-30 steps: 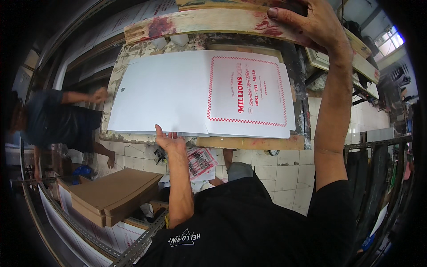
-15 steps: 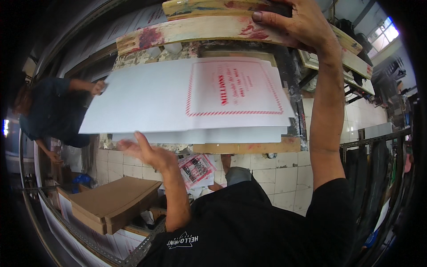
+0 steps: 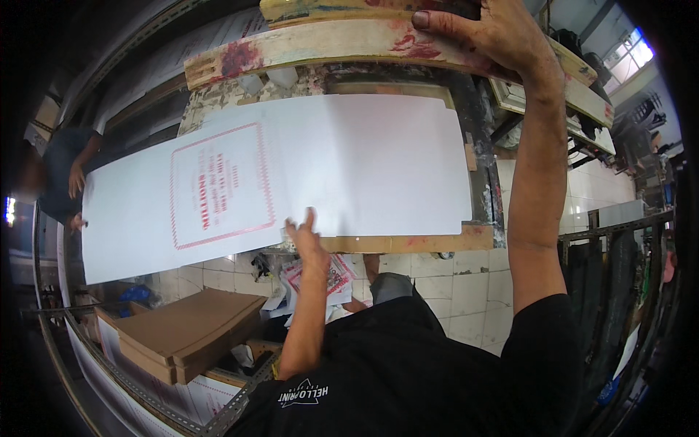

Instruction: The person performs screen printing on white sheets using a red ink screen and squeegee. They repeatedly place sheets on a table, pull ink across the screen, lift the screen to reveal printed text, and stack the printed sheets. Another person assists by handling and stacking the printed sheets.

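Table [image 3: 210, 100] first, chipped and paint-marked, running across under everything. Long stained wooden bar [image 3: 320, 45] over its far side, held up by the right hand [image 3: 502, 38], apparently so the paper below stays uncovered; thumb lies along the near face, other fingers hidden behind, so their grip is only partly visible. Blank white sheet [image 3: 400, 167] lies on the table's right part, long axis left to right, nearly square to the table, probably to keep it lined up. Printed sheet [image 3: 131, 211] laps over its left portion and sticks out past the table's left end; long axis also left-right but slanted, left end nearer the wearer. Red print sits toward its right end, lines turned sideways, too blurred to read. Co-worker's hand [image 3: 77, 221] is at that left edge, likely bearing the overhanging end. Brown cardboard stack [image 3: 193, 324] is nearer the wearer, lower left. Left hand [image 3: 309, 239] is at the paper's near edge, fingers loosely spread, gripping nothing visible; can't tell if fingertips touch.
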Action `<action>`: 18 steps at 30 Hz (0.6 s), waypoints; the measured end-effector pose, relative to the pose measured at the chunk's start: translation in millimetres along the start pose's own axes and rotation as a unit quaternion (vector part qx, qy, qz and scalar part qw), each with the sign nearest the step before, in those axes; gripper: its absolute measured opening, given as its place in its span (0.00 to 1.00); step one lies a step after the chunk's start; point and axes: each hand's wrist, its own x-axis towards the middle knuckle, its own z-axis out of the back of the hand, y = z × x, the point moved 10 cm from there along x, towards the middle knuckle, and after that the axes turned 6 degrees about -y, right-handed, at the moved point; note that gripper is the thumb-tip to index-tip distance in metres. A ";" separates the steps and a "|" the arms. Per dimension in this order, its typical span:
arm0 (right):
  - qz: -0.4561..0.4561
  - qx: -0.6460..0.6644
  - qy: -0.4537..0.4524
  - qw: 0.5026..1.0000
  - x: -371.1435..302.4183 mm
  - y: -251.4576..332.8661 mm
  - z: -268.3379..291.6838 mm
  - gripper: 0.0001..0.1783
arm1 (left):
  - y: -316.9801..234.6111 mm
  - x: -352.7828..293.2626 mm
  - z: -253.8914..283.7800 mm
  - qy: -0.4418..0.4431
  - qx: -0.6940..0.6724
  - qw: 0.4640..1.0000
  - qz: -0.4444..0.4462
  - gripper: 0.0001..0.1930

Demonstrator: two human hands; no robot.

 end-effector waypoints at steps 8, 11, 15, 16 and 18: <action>-0.014 0.003 0.016 1.000 2.2 -4.4 -3.2 0.29 | 5.7 98.3 58.7 -0.073 -0.170 0.976 0.116 0.46; 0.006 0.011 -0.002 1.000 3.2 -4.5 -2.6 0.29 | 13.4 110.3 67.4 -0.089 -0.203 0.964 0.150 0.43; -0.005 0.018 -0.003 1.000 3.2 -5.4 -3.2 0.29 | 22.9 106.8 74.5 -0.066 -0.197 0.969 0.137 0.41; -0.025 0.021 0.009 0.999 3.5 -7.3 -5.6 0.29 | 24.6 105.7 75.7 -0.058 -0.191 0.971 0.127 0.40; -0.028 0.022 0.021 0.999 3.8 -6.9 -5.5 0.29 | 22.4 101.6 75.0 -0.041 -0.181 0.977 0.107 0.39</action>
